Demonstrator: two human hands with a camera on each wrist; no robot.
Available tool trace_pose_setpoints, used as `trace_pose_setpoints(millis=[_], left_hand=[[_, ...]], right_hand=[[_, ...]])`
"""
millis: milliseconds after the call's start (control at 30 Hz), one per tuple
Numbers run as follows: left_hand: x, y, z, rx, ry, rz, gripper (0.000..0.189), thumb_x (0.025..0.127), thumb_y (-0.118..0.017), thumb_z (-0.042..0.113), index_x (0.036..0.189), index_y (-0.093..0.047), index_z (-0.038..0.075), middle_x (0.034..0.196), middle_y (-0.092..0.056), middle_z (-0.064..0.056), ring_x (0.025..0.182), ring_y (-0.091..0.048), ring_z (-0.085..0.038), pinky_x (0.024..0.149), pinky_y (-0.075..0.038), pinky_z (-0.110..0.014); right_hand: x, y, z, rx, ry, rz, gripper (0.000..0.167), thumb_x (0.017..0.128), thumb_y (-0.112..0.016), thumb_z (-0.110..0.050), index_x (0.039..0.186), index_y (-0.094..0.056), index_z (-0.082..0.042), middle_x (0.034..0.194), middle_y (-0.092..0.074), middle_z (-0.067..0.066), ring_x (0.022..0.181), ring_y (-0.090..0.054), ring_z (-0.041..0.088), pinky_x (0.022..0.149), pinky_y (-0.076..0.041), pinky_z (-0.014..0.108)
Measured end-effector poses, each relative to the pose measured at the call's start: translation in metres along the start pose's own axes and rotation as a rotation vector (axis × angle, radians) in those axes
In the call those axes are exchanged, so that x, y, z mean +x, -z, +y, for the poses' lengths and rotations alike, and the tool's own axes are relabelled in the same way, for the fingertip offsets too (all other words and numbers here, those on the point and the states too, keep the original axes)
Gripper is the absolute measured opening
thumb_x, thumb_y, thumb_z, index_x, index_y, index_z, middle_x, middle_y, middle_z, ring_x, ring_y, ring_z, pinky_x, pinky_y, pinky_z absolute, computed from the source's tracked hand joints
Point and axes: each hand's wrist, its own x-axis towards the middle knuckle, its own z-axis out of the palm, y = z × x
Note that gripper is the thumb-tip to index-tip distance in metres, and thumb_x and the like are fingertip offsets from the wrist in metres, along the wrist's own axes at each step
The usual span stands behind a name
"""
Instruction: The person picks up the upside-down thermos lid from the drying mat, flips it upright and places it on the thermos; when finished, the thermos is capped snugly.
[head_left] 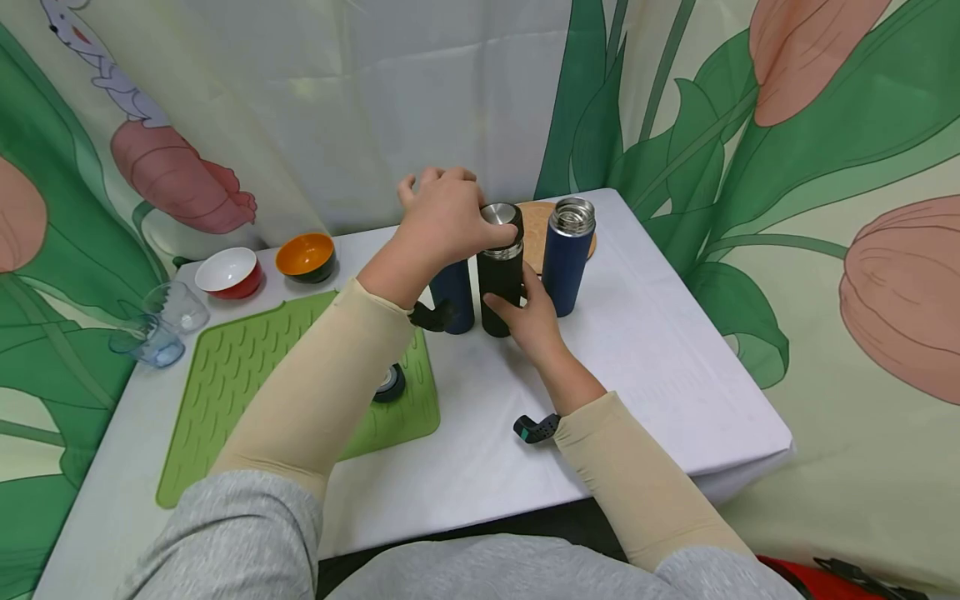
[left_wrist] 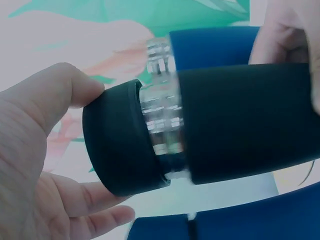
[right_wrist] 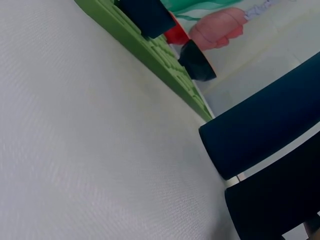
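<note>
My left hand (head_left: 446, 218) pinches a black lid (left_wrist: 120, 142) with a silver top between thumb and fingers. In the left wrist view the lid sits tilted at the steel neck (left_wrist: 162, 117) of a black thermos bottle (head_left: 501, 279), with part of the neck showing. My right hand (head_left: 536, 321) grips the lower body of this upright bottle, thumb in front. To its right stands a blue thermos bottle (head_left: 567, 262) with its steel mouth uncovered. Another blue bottle (head_left: 453, 298) stands on the left, its top hidden behind my left hand.
A green ridged mat (head_left: 240, 375) lies to the left, with a dark round lid (head_left: 390, 385) on it. Behind it are a red-and-white bowl (head_left: 228, 273), an orange bowl (head_left: 306, 257) and two clear cups (head_left: 156, 343). A round wooden board (head_left: 534, 229) lies behind the bottles.
</note>
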Motion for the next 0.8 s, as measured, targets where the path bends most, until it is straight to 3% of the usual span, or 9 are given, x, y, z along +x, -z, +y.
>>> trace_pose_setpoints(millis=[133,467,667,800], left_hand=[[-0.0007,0.0033,0.0011,0.024,-0.017,0.003,0.047,0.087,-0.067,0.066,0.104,-0.078,0.024,0.160,-0.049,0.003,0.151,-0.033,-0.033,0.125,-0.011,-0.066],[-0.0021,-0.0019,0.0058,0.096,-0.029,-0.006,0.049,0.087,-0.067,0.070,0.100,-0.074,0.023,0.161,-0.048,0.001,0.154,-0.029,-0.034,0.126,-0.010,-0.068],[-0.0026,-0.0032,0.0017,0.065,-0.076,-0.051,0.045,0.090,-0.068,0.056,0.124,-0.073,0.027,0.169,-0.039,0.000,0.157,-0.025,-0.035,0.125,-0.009,-0.069],[-0.0033,-0.0057,0.0016,0.090,-0.046,-0.030,0.067,0.090,-0.063,0.073,0.137,-0.069,0.027,0.175,-0.027,-0.001,0.161,-0.018,-0.036,0.126,-0.008,-0.070]], right_hand=[[0.0007,-0.0001,0.0007,0.005,-0.002,0.001,0.075,0.095,-0.079,-0.047,0.158,-0.039,-0.049,0.164,-0.047,-0.008,0.156,-0.039,0.024,0.125,-0.035,0.060],[0.0011,-0.0007,0.0017,0.006,0.007,0.005,0.073,0.096,-0.078,-0.045,0.158,-0.040,-0.048,0.163,-0.048,-0.008,0.155,-0.040,0.025,0.124,-0.035,0.061],[0.0009,-0.0007,0.0028,0.003,0.006,0.003,0.075,0.095,-0.079,-0.047,0.159,-0.039,-0.050,0.164,-0.047,-0.008,0.157,-0.038,0.025,0.124,-0.035,0.061],[0.0004,0.0001,0.0039,-0.002,0.005,0.003,0.075,0.095,-0.079,-0.049,0.159,-0.039,-0.050,0.164,-0.047,-0.008,0.156,-0.039,0.024,0.124,-0.036,0.061]])
